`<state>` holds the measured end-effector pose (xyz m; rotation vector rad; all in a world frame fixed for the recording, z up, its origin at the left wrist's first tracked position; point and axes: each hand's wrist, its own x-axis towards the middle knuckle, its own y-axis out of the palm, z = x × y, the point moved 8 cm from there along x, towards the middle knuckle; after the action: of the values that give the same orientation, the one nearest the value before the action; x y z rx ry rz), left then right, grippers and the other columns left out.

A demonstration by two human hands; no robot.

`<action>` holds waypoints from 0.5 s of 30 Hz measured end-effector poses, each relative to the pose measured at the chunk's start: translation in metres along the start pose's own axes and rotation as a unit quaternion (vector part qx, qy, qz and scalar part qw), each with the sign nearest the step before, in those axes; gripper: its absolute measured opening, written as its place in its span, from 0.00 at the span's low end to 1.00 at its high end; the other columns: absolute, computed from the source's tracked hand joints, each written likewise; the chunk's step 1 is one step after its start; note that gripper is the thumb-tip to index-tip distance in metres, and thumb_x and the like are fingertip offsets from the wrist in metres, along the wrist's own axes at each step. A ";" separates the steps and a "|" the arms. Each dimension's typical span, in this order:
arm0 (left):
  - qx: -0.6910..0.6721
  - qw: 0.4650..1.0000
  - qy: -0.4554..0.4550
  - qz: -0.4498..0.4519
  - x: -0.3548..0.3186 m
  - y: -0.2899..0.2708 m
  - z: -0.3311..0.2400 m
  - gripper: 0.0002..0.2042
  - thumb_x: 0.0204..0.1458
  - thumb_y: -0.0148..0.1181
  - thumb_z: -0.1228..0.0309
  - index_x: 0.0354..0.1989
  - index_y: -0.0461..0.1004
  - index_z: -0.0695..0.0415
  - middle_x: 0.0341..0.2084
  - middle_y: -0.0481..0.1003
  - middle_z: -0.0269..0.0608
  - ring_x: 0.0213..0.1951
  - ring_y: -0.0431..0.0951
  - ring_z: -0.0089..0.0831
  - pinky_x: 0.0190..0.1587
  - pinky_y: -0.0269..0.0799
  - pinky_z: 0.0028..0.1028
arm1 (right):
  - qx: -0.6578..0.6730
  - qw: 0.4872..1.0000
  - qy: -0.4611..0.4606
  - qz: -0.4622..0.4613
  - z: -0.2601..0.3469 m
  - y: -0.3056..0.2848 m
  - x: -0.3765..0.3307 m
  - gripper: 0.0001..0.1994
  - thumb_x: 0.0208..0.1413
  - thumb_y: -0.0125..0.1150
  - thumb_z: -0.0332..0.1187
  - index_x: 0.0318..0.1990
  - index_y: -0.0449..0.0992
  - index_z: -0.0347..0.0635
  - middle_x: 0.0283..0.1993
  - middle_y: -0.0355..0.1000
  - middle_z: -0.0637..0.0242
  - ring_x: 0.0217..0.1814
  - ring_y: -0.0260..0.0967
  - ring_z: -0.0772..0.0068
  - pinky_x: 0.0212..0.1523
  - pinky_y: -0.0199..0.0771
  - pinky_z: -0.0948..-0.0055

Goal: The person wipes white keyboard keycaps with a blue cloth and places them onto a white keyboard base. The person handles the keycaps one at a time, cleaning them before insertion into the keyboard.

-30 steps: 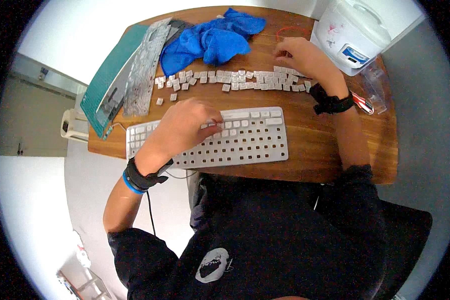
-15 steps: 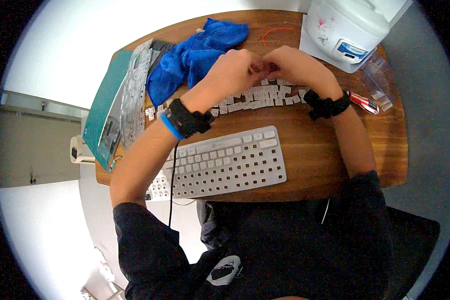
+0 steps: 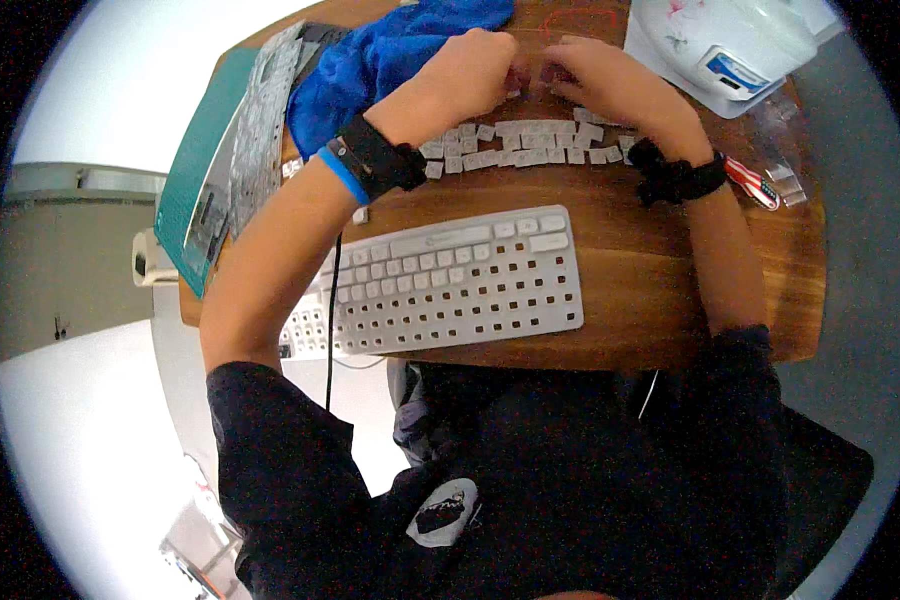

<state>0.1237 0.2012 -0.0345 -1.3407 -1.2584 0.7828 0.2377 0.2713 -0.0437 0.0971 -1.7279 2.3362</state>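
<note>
My left hand (image 3: 470,75) and my right hand (image 3: 600,80) meet fingertip to fingertip at the far side of the wooden table (image 3: 650,290). Both are curled and pinch a small pale keycap between them, which is mostly hidden by the fingers. Just below the hands lie rows of several loose grey keycaps (image 3: 530,145). Nearer to me is a white keyboard (image 3: 450,285) with most of its keys off, so bare square sockets show. My left wrist wears a black and a blue band, my right wrist a black one.
A blue cloth (image 3: 390,50) lies bunched at the far left beside my left hand. A teal flat box (image 3: 195,190) and a grey sheet (image 3: 260,130) sit on the left edge. A white appliance (image 3: 730,40) stands far right, with a red tool (image 3: 750,182) and a clear bag (image 3: 785,130) below it.
My left hand has left the keyboard and moved up to join my right hand over the keycaps. The view has tilted, so the table sits higher in the picture.
</note>
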 end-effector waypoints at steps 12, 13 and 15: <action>-0.006 1.000 0.005 0.026 -0.012 0.006 0.009 0.09 0.56 0.69 0.72 0.46 0.88 0.52 0.41 0.85 0.54 0.45 0.86 0.57 0.47 0.84 0.49 | 0.016 0.997 -0.005 -0.071 0.000 -0.007 0.003 0.08 0.64 0.67 0.29 0.48 0.82 0.36 0.46 0.80 0.50 0.49 0.80 0.42 0.52 0.81 0.53; -0.043 0.999 -0.011 -0.005 -0.012 0.010 0.016 0.09 0.56 0.71 0.73 0.45 0.87 0.53 0.42 0.84 0.55 0.46 0.85 0.59 0.48 0.83 0.48 | 0.042 0.997 0.013 -0.062 0.001 -0.007 0.004 0.08 0.65 0.67 0.27 0.48 0.81 0.35 0.47 0.79 0.53 0.47 0.80 0.44 0.49 0.81 0.57; -0.085 0.995 0.006 -0.057 -0.011 -0.005 0.009 0.08 0.57 0.73 0.73 0.44 0.86 0.55 0.40 0.85 0.52 0.44 0.86 0.53 0.47 0.84 0.43 | 0.022 0.996 0.048 -0.069 -0.006 -0.008 0.005 0.11 0.63 0.67 0.30 0.51 0.82 0.38 0.49 0.80 0.49 0.52 0.79 0.41 0.55 0.81 0.52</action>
<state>0.1114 0.1920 -0.0339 -1.3938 -1.4034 0.5974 0.2356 0.2799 -0.0368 0.1056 -1.5733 2.2427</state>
